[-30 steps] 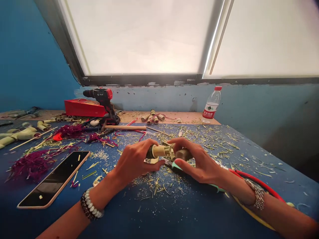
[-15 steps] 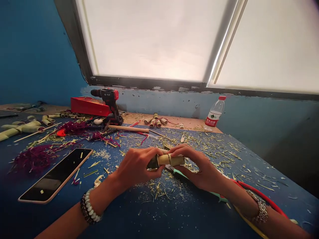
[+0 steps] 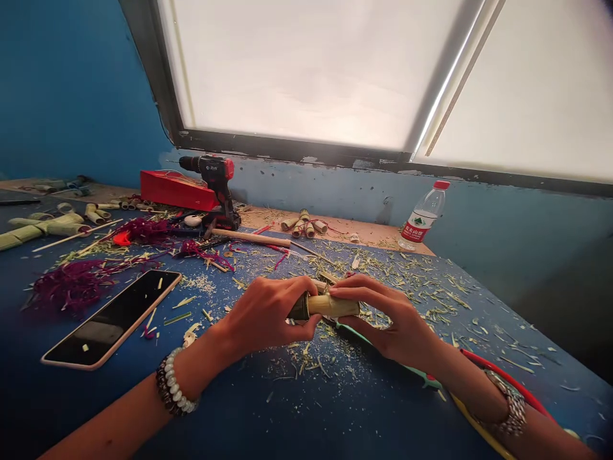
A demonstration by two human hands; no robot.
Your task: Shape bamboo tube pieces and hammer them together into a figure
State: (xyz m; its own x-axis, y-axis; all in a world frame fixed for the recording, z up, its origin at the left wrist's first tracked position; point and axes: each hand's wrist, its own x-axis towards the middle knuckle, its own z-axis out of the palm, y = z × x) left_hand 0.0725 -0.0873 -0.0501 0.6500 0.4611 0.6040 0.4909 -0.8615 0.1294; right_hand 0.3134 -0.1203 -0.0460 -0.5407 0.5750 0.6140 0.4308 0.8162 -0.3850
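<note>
Both hands grip a pale bamboo tube (image 3: 332, 306) lying roughly level above the blue worktable (image 3: 249, 409), its dark end (image 3: 299, 309) pointing left. My left hand (image 3: 265, 313) wraps that dark end, and my right hand (image 3: 383, 313) lies over the tube's right part with fingers along its top. Under the right hand runs a tool with a teal handle (image 3: 383, 348), probably pliers. Its metal head is mostly hidden. Shavings cover the surface around both hands.
A phone (image 3: 110, 319) lies left of my hands near purple fibres (image 3: 71, 287). Farther back are a cordless drill (image 3: 215, 185), a red case (image 3: 177, 190), a wooden dowel (image 3: 251, 237), bamboo pieces (image 3: 301, 225) and a water bottle (image 3: 424, 217). A red cable (image 3: 502, 377) runs right.
My hands have closed in around the tube, and the dark piece at its right end a second ago no longer shows. The view has also tilted and shifted slightly.
</note>
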